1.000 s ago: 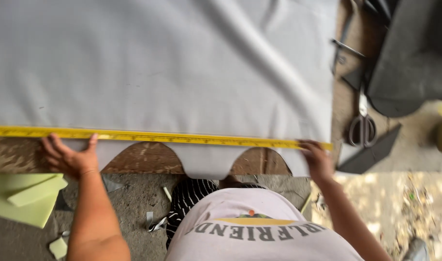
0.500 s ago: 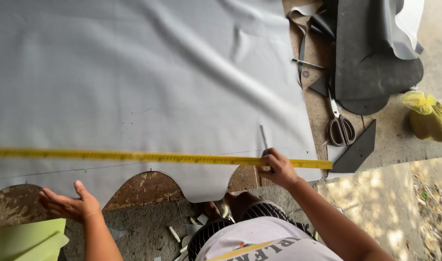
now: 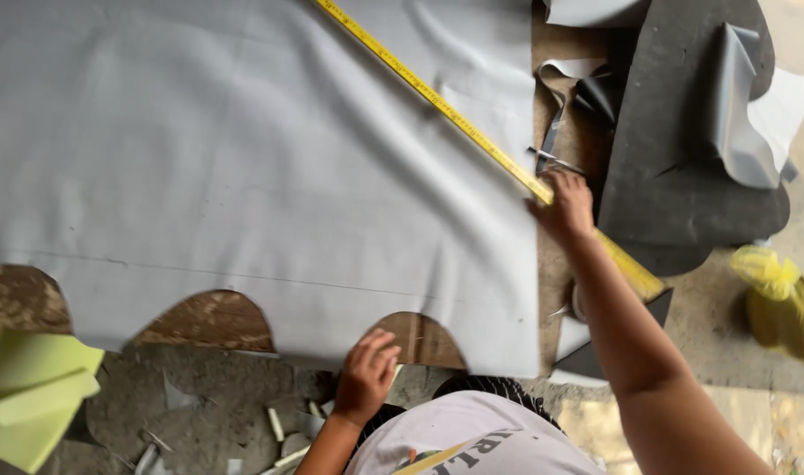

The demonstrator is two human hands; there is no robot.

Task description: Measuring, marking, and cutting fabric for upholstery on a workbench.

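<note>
Grey sheet [image 3: 244,176]: spread flat on workbench [image 3: 213,321]. Your left hand [image 3: 367,376]: fingers curled, pressing scalloped edge, anchoring sheet. Your right hand [image 3: 564,207]: clamped on yellow ruler [image 3: 437,101], pinning it diagonally across sheet.

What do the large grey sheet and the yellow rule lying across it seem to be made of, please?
Grey sheet: probably vinyl or faux leather, matte and smooth; it lies in soft wrinkles with cleanly cut scallops. Yellow rule: apparently a stiff, straight strip with black graduations under the right hand; metal or painted wood, unclear.
</note>
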